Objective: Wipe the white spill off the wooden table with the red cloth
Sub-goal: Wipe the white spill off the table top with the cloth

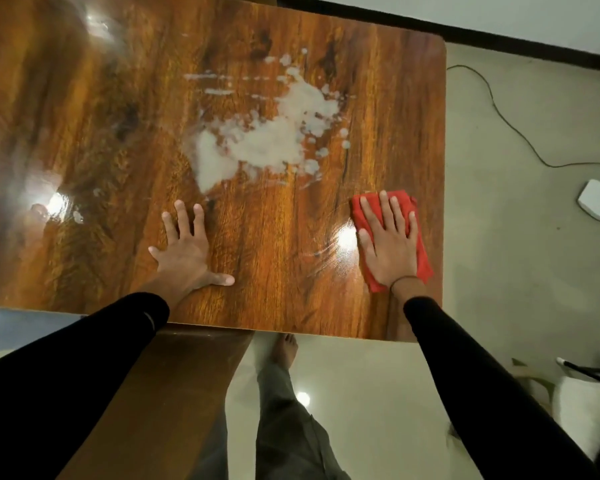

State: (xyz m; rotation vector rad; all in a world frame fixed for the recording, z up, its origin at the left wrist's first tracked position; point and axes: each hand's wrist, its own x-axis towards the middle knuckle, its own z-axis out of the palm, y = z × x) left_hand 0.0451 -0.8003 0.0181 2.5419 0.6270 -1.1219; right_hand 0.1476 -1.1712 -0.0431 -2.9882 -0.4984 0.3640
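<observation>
A white spill [274,133] spreads in blotches and streaks over the middle of the glossy wooden table [101,116]. The red cloth [421,252] lies folded near the table's right edge, below and to the right of the spill. My right hand [388,244] lies flat on the cloth with fingers spread, pressing it to the wood. My left hand [186,251] rests palm down on bare wood just below the spill's lower left end, holding nothing.
A small white smear [78,216] sits at the left by a lamp glare. The table's right edge [444,168] is close to the cloth. On the floor to the right lie a cable [499,109] and a white box [598,200]. A wooden bench [174,393] stands below the near edge.
</observation>
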